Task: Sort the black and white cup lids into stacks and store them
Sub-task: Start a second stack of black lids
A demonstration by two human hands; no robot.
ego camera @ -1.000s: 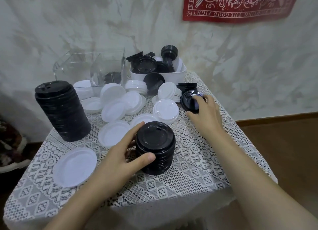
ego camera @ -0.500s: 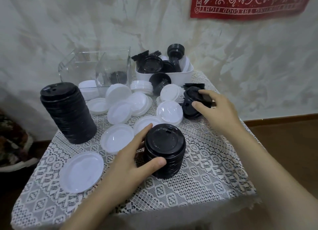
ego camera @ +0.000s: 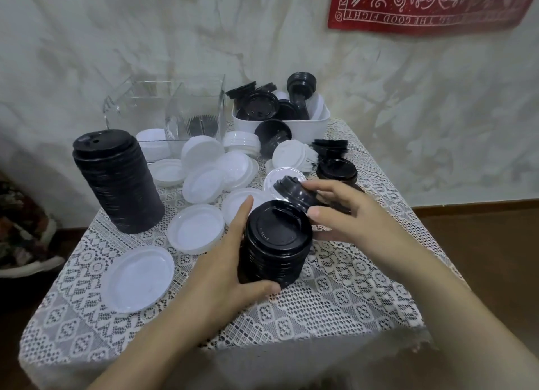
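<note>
A short stack of black lids (ego camera: 275, 243) stands near the table's front middle. My left hand (ego camera: 224, 261) wraps around its left side and base. My right hand (ego camera: 347, 214) holds a few tilted black lids (ego camera: 294, 189) just above the stack's far right rim. A tall stack of black lids (ego camera: 116, 179) stands at the left. Several loose white lids (ego camera: 204, 182) lie scattered across the middle, with one white lid (ego camera: 140, 277) alone at the front left. Another small pile of black lids (ego camera: 337, 171) sits behind my right hand.
A white bin (ego camera: 309, 124) with black and white lids stands at the back. Left of it is a clear box (ego camera: 175, 109). A lace cloth (ego camera: 350, 287) covers the small table, whose edges drop off at front and right. The wall is close behind.
My right hand lifted a few black lids from the pile at the right and carried them left to the top of the short stack. My left hand kept hold of that stack.
</note>
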